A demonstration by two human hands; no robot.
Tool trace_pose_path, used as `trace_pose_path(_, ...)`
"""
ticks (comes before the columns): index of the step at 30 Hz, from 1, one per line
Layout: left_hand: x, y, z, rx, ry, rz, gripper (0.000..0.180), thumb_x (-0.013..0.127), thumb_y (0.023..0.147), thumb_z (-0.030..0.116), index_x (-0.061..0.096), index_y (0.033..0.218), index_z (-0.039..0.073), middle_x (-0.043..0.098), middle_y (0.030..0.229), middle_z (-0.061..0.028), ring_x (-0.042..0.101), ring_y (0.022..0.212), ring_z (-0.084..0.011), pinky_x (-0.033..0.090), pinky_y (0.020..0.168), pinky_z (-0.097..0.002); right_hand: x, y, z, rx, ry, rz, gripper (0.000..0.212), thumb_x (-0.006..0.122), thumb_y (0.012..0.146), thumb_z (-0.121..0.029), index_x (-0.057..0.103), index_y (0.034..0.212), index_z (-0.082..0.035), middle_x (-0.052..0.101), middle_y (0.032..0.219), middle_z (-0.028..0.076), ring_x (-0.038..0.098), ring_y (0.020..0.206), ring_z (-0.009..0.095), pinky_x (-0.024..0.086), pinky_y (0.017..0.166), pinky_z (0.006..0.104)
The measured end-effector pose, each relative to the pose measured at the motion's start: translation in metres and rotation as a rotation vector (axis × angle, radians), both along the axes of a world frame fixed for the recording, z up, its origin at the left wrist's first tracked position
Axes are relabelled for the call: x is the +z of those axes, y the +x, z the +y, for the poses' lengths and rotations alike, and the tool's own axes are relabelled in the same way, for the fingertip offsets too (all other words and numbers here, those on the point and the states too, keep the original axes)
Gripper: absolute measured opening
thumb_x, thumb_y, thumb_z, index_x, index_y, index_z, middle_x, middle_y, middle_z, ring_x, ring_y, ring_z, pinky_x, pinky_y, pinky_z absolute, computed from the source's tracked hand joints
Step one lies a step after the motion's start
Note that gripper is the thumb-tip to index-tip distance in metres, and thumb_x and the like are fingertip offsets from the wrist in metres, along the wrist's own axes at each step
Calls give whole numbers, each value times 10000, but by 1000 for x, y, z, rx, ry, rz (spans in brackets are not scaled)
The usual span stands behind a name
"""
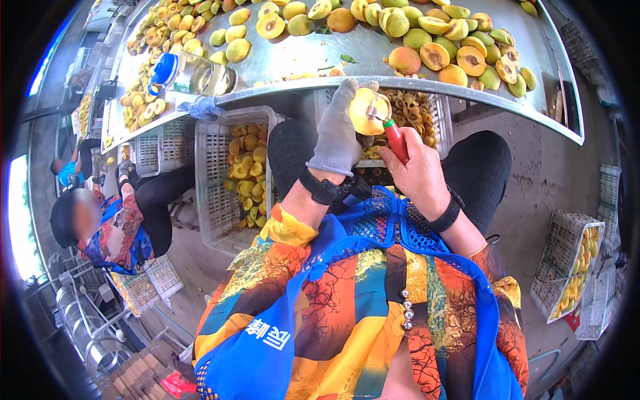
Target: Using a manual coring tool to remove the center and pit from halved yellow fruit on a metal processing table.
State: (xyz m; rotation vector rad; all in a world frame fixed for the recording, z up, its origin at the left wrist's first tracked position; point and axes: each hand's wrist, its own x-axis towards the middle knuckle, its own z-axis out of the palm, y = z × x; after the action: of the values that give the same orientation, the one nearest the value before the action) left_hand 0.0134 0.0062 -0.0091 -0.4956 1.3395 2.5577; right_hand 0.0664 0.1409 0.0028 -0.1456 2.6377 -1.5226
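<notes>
My left hand [333, 130], in a grey glove, is closed around a halved yellow peach [367, 115] just off the table's near edge. The cut face of the peach is turned toward my right hand. In the bare fingers of my right hand [421, 172] is a pitting tool [396, 141] with a red handle. Its thin metal end touches the flesh near the middle of the peach. Beneath my hands, a white crate [443, 123] holds brownish peach scraps, partly hidden by the hands. A second white crate [207, 180], left of my knees, contains yellow peach halves.
Many halved peaches [435, 57] lie across the metal table [293, 60]. A clear jug with a blue lid [200, 73] lies on it, beside a blue-grey cloth [201, 108] at the edge. Another person [117, 223] sits at left. More crates [567, 267] stand at right.
</notes>
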Motion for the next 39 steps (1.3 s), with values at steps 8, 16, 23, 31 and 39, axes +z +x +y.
trace_pose_path(8,-9,2,8,32,-83,98,403,390,943,328,528,1138,4,587,1064,-85,578,933,-166,472,821,-288,-7,3,-3,21,69,-30,280,612,795,-184,429,894,3,562,680,258,565,690,438,430,579,485)
trace_pose_path(16,-2,7,14,-9,-377,320,279,567,882,234,627,1004,-11,640,940,-42,544,838,-69,450,771,-233,-14,13,-5,21,70,-82,186,526,779,-74,398,878,19,545,667,287,544,681,463,417,593,514)
trace_pose_path(23,-20,-18,-11,-475,-671,1031,230,457,868,45,561,1070,12,624,1005,-121,593,944,-207,467,816,-295,-19,18,0,72,-16,-111,170,528,764,-58,410,856,24,546,675,283,543,690,464,411,601,511)
trace_pose_path(31,3,5,5,-139,-539,365,419,564,861,372,587,1028,-11,628,894,-101,592,809,-140,476,728,-255,-18,15,-4,65,-56,-36,193,570,766,-86,418,848,-1,495,594,175,522,499,336,418,491,402)
trace_pose_path(39,-18,-4,-1,-315,218,-28,443,562,841,413,563,1008,3,624,818,-150,619,684,-266,519,631,-357,8,8,3,111,-639,-761,108,522,840,-74,419,875,-61,411,577,-11,385,383,57,339,315,230)
